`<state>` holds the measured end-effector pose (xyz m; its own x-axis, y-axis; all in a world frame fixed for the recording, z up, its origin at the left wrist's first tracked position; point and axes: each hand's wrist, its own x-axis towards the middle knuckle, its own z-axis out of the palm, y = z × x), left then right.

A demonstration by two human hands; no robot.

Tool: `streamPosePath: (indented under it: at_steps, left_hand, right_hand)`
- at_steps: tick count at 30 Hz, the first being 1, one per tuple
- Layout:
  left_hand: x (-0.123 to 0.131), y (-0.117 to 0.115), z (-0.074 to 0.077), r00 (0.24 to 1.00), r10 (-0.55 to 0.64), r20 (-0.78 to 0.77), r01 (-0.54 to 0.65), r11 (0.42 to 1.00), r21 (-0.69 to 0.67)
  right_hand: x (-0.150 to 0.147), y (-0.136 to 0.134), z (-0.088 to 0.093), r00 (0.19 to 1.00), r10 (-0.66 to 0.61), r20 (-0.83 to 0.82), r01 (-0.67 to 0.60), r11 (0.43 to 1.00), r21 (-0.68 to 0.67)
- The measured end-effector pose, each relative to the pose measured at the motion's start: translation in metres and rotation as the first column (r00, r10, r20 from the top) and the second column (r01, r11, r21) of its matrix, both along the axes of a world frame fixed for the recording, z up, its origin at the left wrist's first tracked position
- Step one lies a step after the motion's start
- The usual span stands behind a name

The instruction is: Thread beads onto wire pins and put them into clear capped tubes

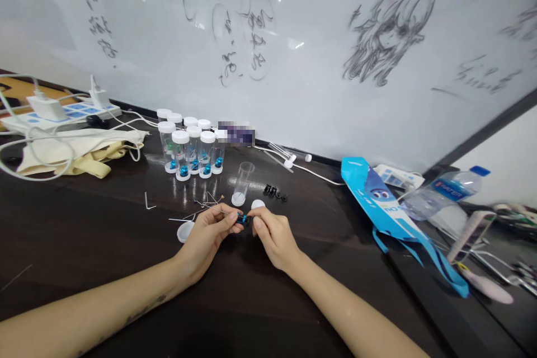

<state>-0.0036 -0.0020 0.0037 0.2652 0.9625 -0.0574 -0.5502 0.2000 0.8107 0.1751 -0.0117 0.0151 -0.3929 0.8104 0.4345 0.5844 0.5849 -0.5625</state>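
Over a dark table (pixel 126 246), my left hand (pixel 206 238) and my right hand (pixel 273 238) meet, both pinched on a small blue and black part (pixel 242 218) held between their fingertips. Just beyond the hands stands an open clear tube (pixel 243 183) with a white cap (pixel 257 204) beside it. Another white cap (pixel 185 231) lies left of my left hand. Thin metal pins (pixel 205 201) are scattered in front. A few small black parts (pixel 274 192) lie to the right of the tube.
Several capped clear vials holding blue parts (pixel 191 151) stand at the back. A cream cloth bag (pixel 75 151), a power strip (pixel 62 112) with cables, a blue bag (pixel 386 201) and a water bottle (pixel 444 193) lie around. A whiteboard wall (pixel 293 39) rises behind.
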Motion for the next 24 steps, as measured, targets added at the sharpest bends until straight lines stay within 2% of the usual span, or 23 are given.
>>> streamPosePath:
  at_steps: [24]
  left_hand:
    - [0.0010, 0.0025, -0.0011, 1.000, -0.005, 0.003, 0.005, 1.000, 0.005]
  right_hand:
    - [0.0001, 0.0003, 0.0006, 0.999, 0.007, -0.044, -0.006, 0.999, 0.037]
